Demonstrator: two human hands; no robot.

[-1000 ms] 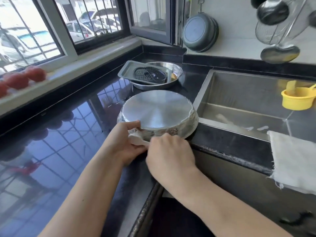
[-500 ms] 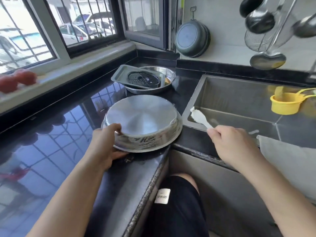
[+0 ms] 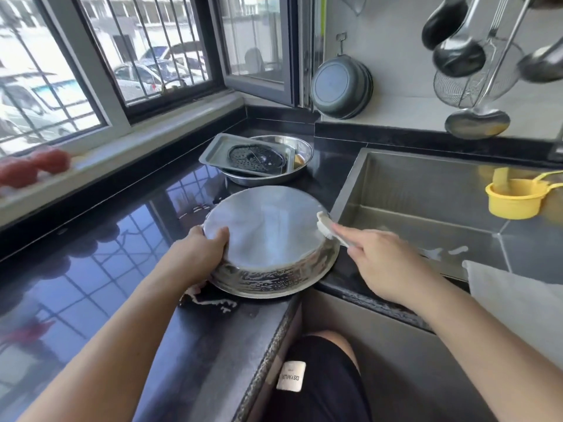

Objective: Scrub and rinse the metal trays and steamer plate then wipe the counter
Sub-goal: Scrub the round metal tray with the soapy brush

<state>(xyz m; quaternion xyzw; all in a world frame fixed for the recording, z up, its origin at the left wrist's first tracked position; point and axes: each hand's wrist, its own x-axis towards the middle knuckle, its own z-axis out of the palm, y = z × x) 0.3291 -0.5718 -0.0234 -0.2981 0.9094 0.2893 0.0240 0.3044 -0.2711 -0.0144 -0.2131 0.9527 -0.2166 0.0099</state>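
A round metal tray [image 3: 268, 236] lies upside down on the black counter [image 3: 91, 284], soapy along its near wall. My left hand [image 3: 199, 254] grips its left rim, thumb on the flat bottom. My right hand [image 3: 387, 263] holds a white brush [image 3: 327, 226] whose head touches the tray's right edge. Behind, a rectangular metal tray [image 3: 216, 153] with a dark perforated steamer plate [image 3: 256, 156] in it rests on a round metal basin [image 3: 301, 159].
The steel sink [image 3: 426, 196] lies to the right, with a yellow cup [image 3: 515, 202] hanging inside. A white cloth [image 3: 518, 303] drapes over the sink's front edge. A dark pan [image 3: 338, 86] and ladles [image 3: 475, 123] hang on the wall. Suds lie on the counter by my left wrist.
My right hand carried the brush from the tray's near side out over the sink edge, then back to the tray's right edge. My left hand shifted its grip on the left rim.
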